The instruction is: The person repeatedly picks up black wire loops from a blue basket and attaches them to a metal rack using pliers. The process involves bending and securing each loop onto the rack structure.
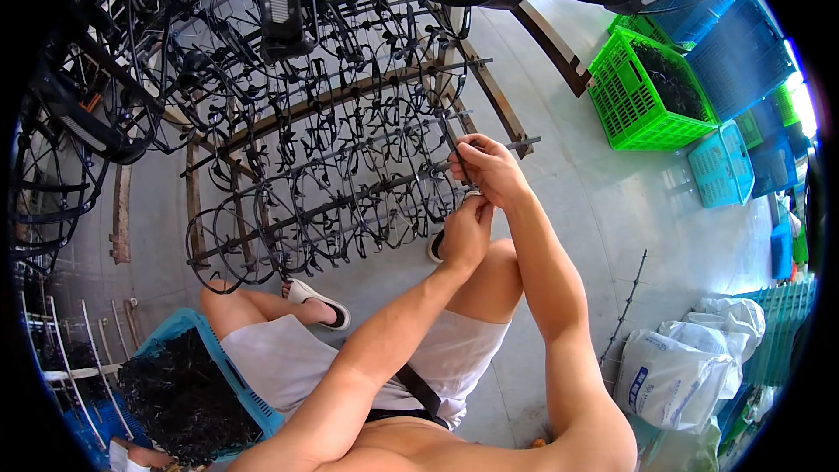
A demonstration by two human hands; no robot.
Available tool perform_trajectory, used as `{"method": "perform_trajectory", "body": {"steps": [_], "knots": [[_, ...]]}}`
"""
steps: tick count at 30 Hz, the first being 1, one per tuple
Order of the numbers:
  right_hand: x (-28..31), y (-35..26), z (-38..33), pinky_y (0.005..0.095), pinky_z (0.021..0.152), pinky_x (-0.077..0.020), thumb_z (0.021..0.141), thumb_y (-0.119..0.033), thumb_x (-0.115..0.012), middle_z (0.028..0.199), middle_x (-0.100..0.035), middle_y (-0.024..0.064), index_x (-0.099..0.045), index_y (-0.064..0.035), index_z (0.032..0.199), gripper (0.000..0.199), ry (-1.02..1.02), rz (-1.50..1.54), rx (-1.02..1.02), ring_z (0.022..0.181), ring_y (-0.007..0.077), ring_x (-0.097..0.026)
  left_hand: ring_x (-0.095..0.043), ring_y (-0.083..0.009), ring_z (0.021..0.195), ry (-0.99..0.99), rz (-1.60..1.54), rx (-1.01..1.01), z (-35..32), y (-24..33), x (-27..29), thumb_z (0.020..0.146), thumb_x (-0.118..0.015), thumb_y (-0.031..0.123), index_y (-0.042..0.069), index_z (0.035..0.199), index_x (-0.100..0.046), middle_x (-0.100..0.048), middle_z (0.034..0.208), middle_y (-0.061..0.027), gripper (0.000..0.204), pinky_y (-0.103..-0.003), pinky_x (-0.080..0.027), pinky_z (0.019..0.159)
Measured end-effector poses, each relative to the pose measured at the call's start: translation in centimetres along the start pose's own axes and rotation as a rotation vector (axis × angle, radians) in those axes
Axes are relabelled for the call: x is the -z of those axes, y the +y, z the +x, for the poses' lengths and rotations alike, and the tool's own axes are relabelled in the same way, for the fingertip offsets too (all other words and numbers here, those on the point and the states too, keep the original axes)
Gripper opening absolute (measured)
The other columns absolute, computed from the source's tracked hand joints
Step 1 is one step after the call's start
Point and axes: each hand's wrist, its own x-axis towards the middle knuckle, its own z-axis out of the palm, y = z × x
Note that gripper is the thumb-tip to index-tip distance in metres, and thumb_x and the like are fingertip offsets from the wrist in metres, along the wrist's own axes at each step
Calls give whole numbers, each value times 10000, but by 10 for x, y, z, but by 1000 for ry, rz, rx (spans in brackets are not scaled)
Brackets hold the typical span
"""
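Note:
In front of me stands a rack of dark metal bars [384, 183], hung with many thin, black, curved pieces [350, 153]. Both my hands are together at the rack's right end. My right hand [491, 173] has thumb and fingers pinched on a thin black piece beside the bar end. Just below it, my left hand [465, 232] is closed, its fingertips brought up close to my right hand. What the left fingers hold is too small to make out.
Larger black pieces [284, 9] hang overhead at the upper left. A blue basket [205, 323] of black strands sits by my left leg. Right: a green crate [612, 109], a light blue basket [721, 166], white plastic bags [673, 376] and a spiked rod [625, 310] on the floor.

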Motion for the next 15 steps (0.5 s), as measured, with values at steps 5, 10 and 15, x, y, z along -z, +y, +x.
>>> {"method": "perform_trajectory", "body": {"steps": [5, 10, 15], "knots": [[1, 3, -1, 279, 690, -500, 903, -118, -594, 876, -598, 84, -550, -21, 1012, 153, -26, -1, 60, 766, 161, -586, -642, -363, 757, 32, 4, -36, -1, -9, -5, 866, -592, 177, 55, 914, -614, -656, 792, -176, 133, -430, -489, 645], [0, 2, -8, 273, 695, -500, 901, -105, -592, 867, -600, 76, -557, -14, 1006, 142, 22, -108, 69, 765, 150, -592, -637, -351, 770, 70, 2, -71, -2, -9, -6, 868, -588, 154, 49, 935, -605, -647, 819, -180, 126, -420, -487, 637], [2, -1, -12, 260, 706, -492, 894, -102, -601, 855, -596, 59, -560, -4, 1014, 160, -7, -201, 142, 788, 140, -604, -637, -281, 744, 296, -90, -208, -3, -13, -14, 889, -569, 135, 26, 957, -583, -617, 810, -163, 129, -382, -483, 599]]}}
